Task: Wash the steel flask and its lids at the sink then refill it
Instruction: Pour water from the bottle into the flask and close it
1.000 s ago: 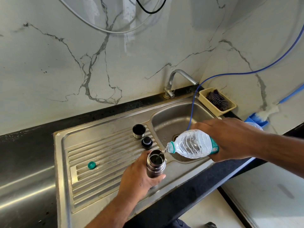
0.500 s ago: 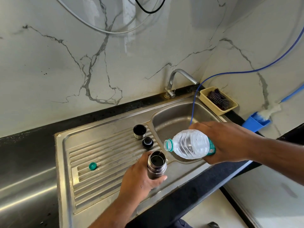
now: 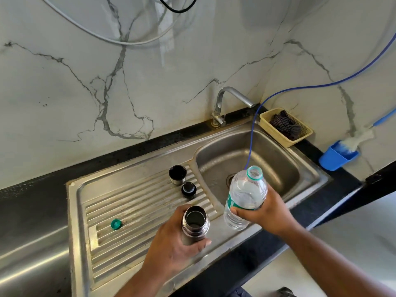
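Note:
The open steel flask stands upright on the ribbed drainboard, and my left hand grips its body. My right hand holds a clear plastic water bottle nearly upright just right of the flask, its uncapped mouth pointing up. The flask's steel cup lid and its black stopper sit on the drainboard behind the flask. A small green bottle cap lies to the left on the ribs.
The sink basin lies to the right under the tap, with a blue hose hanging into it. A yellow basket with a dark scrubber and a blue holder stand at the far right. Black counter surrounds the sink.
My right hand has tipped the bottle from its pouring tilt back to nearly upright and drawn it down to the right of the flask. The water stream has stopped. My left hand keeps its grip.

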Demonstrator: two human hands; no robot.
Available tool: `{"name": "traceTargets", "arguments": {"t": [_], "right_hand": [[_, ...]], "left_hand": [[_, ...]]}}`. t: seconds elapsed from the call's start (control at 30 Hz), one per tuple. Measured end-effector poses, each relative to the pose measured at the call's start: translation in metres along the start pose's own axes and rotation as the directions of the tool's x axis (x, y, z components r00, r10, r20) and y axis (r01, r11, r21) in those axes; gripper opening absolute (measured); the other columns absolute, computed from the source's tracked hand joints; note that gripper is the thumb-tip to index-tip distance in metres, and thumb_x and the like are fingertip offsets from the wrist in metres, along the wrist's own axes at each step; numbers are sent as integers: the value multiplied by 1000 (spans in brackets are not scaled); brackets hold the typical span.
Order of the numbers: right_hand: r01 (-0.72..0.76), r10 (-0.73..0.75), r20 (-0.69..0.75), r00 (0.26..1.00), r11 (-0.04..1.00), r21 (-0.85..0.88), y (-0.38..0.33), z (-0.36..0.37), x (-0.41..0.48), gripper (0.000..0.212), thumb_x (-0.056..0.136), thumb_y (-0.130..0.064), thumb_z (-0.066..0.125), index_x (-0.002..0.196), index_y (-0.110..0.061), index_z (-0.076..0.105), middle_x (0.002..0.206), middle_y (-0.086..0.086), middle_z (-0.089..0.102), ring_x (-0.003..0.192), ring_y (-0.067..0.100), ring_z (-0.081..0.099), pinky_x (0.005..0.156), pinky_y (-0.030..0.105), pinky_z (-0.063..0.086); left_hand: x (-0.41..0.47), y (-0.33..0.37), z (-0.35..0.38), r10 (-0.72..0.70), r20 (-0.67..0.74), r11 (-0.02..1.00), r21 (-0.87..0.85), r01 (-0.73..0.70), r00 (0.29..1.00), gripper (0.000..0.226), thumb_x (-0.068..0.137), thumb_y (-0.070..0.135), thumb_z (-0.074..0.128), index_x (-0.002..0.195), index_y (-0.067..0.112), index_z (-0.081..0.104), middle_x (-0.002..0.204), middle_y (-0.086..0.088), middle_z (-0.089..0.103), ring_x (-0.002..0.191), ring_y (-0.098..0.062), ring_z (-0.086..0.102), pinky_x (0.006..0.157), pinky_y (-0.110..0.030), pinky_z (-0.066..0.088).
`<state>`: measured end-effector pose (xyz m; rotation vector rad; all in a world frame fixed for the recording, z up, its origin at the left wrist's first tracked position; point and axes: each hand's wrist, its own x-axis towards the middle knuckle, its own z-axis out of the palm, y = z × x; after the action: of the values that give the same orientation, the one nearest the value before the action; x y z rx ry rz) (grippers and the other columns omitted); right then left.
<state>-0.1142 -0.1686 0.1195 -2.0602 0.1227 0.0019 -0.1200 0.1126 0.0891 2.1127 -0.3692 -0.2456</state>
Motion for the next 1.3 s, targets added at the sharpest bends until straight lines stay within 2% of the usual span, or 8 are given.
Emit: {"name": "traceTargets", "arguments": {"t": [0.2,0.37,0.53,0.7,0.87,0.93,1.07,1.3], "right_hand": [[-48,59,-77,995,989,143,25,34,-3,80,52,-46,100,121,-32,62,112,-8,74,107,15,70,97,49,57],[-42,52,-54,997,985,165,37,41,-8,80,58,-39,101,126,-33,59,116,-8,72,111,16,69,98,49,57],[-30,31,-5,1000,990,137,36,46,-11,84,59,-40,100,129,-37,53,116,-20,69,112,6,66,95,28,54],[-51,50,9,999,991,128,37,48,-12,83,55,-47,97,126,-36,55,113,-22,69,107,1,67,90,21,52],[-68,67,15,998,992,104,37,51,-11,86,54,-49,95,128,-37,53,113,-29,67,105,-3,65,89,22,50],[-76,76,13,997,993,94,37,52,-11,88,54,-51,95,130,-35,54,112,-30,66,105,-5,65,90,22,50],[-91,90,17,996,993,81,38,52,-10,92,51,-56,94,131,-34,54,111,-31,66,104,-6,64,91,25,51],[-106,104,33,994,993,55,35,51,-11,92,52,-61,93,130,-36,54,111,-32,66,105,-7,64,92,25,52]], "left_hand": [[-2,-2,-4,11,53,995,-98,-6,999,69,71,56,88,126,35,52,112,16,70,105,-9,69,91,-36,58],[-1,-2,-6,4,66,993,-118,4,998,70,71,60,86,128,36,52,117,17,68,111,-7,66,96,-34,56],[1,-6,-8,6,92,992,-123,6,996,86,61,68,87,131,38,49,122,20,66,117,-6,63,100,-35,54],[-4,-22,-26,45,15,989,-140,-42,999,93,64,92,52,134,30,53,133,11,63,125,-10,60,100,-22,46],[-2,-79,-57,-137,-362,981,79,177,922,21,95,39,67,115,37,62,114,21,68,109,-1,65,87,-29,57],[-1,-115,-70,-208,-422,934,181,307,882,32,95,18,70,119,36,61,122,14,66,112,-7,64,96,-33,56],[2,-152,-92,-349,-369,799,364,479,862,42,95,18,70,135,30,61,141,-2,55,125,-25,57,106,-37,49],[-3,-179,-95,-351,-335,778,415,471,875,30,80,6,83,104,23,77,112,-3,67,98,-22,65,94,-35,56]]}}
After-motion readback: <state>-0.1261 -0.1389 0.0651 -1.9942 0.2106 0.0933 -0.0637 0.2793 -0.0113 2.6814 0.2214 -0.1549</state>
